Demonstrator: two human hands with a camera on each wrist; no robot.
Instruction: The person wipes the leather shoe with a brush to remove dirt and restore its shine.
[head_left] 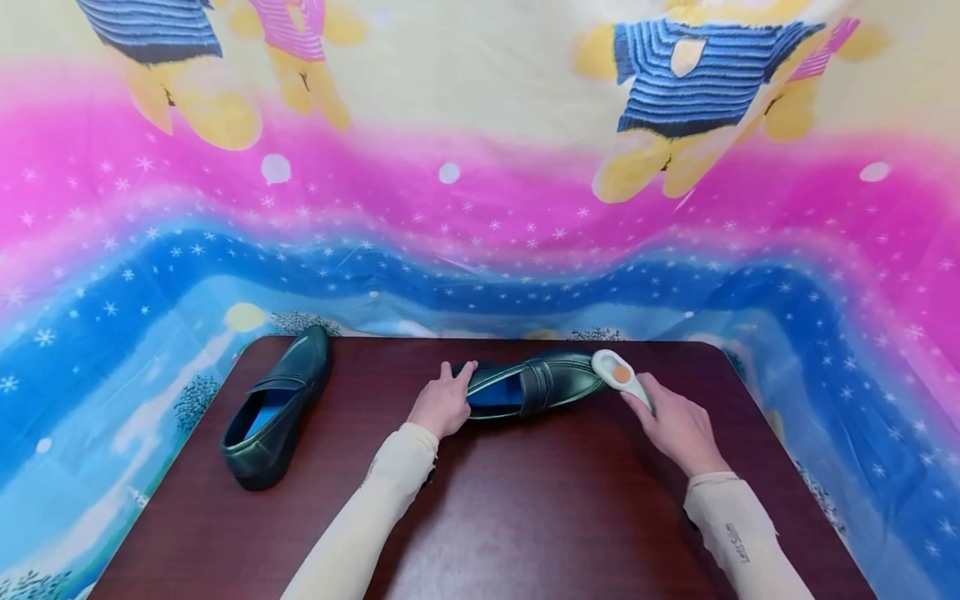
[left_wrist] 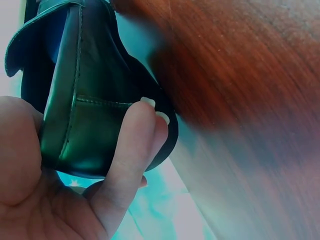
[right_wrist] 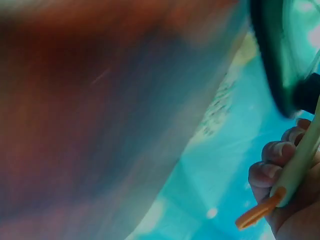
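Note:
A dark green leather loafer point(head_left: 562, 387) with a blue insole lies sideways, toe to the right, near the table's back edge. My left hand point(head_left: 442, 404) grips its heel; in the left wrist view, the fingers point(left_wrist: 132, 135) and thumb hold the heel from opposite sides. My right hand point(head_left: 682, 425) holds a white-handled shoe brush point(head_left: 617, 371) with an orange spot, its head right at the toe. In the right wrist view, fingers curl round the handle point(right_wrist: 297, 170), which ends in an orange loop point(right_wrist: 260, 210). Dark bristles point(right_wrist: 307, 95) show beside the toe.
The matching loafer point(head_left: 303, 358) stands at the left of the dark reddish-brown table point(head_left: 517, 517), toe pointing to the back. Behind and around the table hangs a patterned cloth point(head_left: 480, 217) with bears and snowflakes.

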